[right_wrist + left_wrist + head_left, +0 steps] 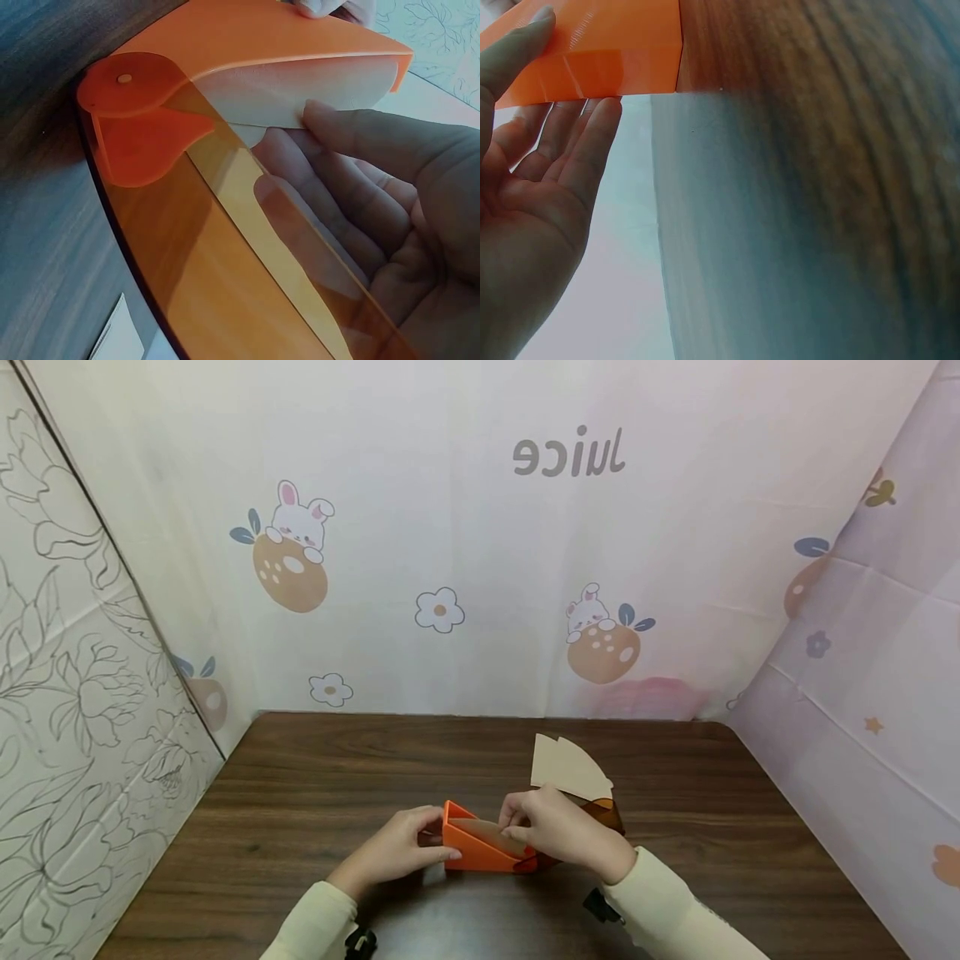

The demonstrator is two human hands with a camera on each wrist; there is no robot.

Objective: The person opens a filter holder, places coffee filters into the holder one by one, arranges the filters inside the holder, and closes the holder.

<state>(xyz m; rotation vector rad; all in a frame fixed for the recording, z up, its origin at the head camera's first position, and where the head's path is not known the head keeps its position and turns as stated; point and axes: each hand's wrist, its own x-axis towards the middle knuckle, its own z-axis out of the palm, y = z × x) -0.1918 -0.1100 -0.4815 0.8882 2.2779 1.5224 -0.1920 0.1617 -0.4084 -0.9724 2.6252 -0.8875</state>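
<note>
An orange wedge-shaped coffee filter holder (478,852) stands on the table, its amber see-through lid (217,247) swung out on a round hinge (124,79). My left hand (401,843) grips the holder's left end, thumb (521,45) on the near side and fingers behind it. My right hand (566,831) reaches over from the right. Its thumb and fingers pinch the edge of a tan paper coffee filter (474,828) inside the holder. In the right wrist view the lid covers part of the right fingers. How many filters lie inside cannot be told.
Beyond my right hand, fan-shaped tan paper filters (567,768) lie on the brown wooden table (337,768), overlapping the lid's far side. Printed curtains (480,527) hang behind the table and at both sides.
</note>
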